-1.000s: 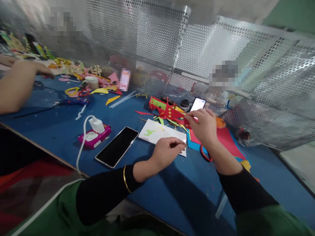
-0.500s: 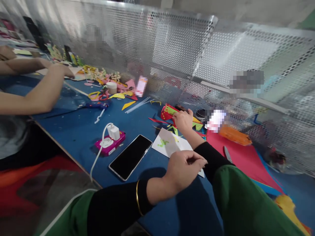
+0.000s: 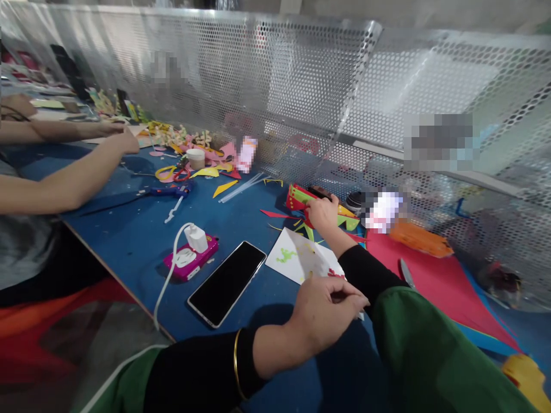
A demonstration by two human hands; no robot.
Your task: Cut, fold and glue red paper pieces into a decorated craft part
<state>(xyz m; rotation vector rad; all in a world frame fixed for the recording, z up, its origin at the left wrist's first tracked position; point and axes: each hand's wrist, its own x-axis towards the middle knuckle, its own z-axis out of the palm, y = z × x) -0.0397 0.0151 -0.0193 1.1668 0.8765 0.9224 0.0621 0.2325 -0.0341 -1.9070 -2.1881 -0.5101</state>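
Observation:
My left hand is closed in a pinch above the near edge of a white paper sheet. What the fingertips hold, if anything, is too small to make out. The sheet carries small green, yellow and red scraps. Farther back, my right hand reaches down onto a red and green piece, perhaps foam or paper, and touches it. Some of its fingers are hidden, so I cannot tell whether it grips. Green scraps and a thin red strip lie around it.
A black-screened phone and a magenta box with a white plug lie left. A glue gun is beyond them. Right are red sheets, a blade and an orange packet. A perforated metal screen closes the back; another person's arms reach in left.
The red and green piece has shifted slightly right along with my right hand. My left hand stays pinched, slightly lower in view. The other person's near hand has moved right.

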